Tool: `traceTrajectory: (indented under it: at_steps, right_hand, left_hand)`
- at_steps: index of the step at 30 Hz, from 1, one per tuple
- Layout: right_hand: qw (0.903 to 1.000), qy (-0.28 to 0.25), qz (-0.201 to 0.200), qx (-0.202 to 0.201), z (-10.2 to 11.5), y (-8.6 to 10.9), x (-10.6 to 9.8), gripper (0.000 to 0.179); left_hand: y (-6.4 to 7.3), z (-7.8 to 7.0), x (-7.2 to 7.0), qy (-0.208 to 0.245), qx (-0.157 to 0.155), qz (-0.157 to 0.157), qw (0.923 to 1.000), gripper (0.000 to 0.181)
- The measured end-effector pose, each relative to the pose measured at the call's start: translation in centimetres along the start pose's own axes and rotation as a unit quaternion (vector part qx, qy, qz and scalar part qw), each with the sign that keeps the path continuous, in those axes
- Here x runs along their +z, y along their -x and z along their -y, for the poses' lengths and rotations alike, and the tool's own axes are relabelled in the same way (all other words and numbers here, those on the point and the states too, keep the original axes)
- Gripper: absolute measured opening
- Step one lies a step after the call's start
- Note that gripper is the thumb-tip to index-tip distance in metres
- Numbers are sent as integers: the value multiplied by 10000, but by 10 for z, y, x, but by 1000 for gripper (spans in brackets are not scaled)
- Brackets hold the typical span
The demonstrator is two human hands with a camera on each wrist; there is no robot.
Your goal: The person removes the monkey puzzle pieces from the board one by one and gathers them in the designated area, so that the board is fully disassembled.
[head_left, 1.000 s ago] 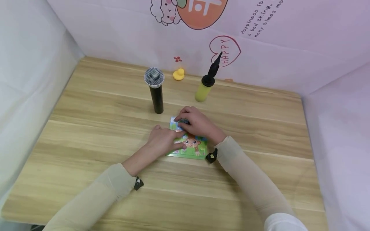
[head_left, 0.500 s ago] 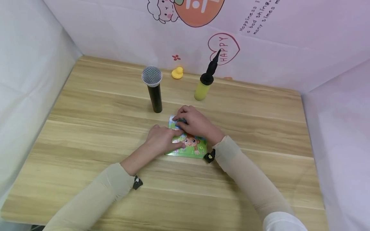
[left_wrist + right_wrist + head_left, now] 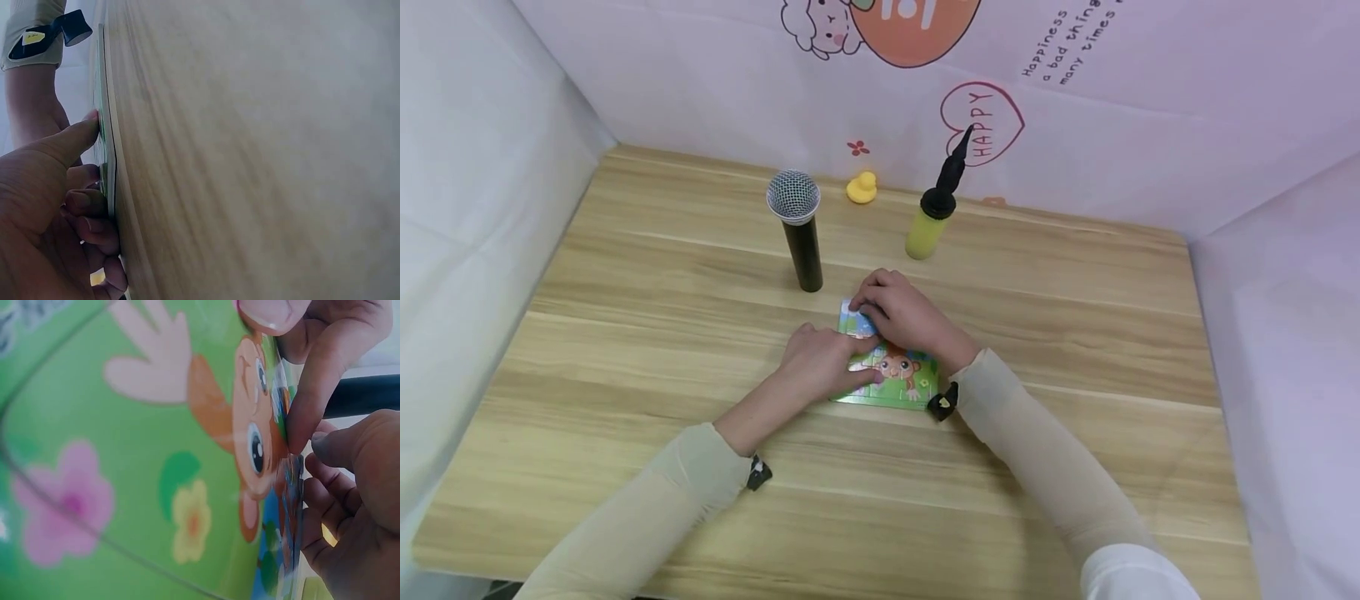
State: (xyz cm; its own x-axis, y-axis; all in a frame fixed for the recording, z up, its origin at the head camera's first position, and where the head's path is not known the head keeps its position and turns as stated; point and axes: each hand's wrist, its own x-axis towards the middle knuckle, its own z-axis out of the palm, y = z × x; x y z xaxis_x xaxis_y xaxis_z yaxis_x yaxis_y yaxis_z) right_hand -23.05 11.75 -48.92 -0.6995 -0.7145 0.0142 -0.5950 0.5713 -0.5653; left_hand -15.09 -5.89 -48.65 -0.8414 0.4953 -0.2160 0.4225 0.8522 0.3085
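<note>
A small jigsaw puzzle with a cartoon monkey on green lies flat on the wooden table. My left hand reaches over its left side, thumb and index finger stretched out and pressing on the picture; the left wrist view shows the other fingers loosely bent by the board's edge. My right hand is over the puzzle's upper part, covering its upper right. In the right wrist view, the right thumb and bent fingers come close together at the picture's surface; I cannot tell whether they pinch a piece.
Behind the hands stand a black microphone with a silver mesh head and a yellow-green hand pump with a black nozzle. A yellow rubber duck sits at the table's back edge. White printed cloth hangs around the table.
The right thumb and fingers shift slightly over the puzzle's upper part, and more blue shows beneath them. The left hand stays in place. The head view has shifted slightly.
</note>
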Motion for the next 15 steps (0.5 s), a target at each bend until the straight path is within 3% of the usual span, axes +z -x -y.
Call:
traceTrajectory:
  at_steps: [15]
  right_hand:
    - [9980, -609, -109, 133, -3, 0, -3, 18]
  left_hand:
    - [0, 1, 2, -57, 118, -105, 9999, 64]
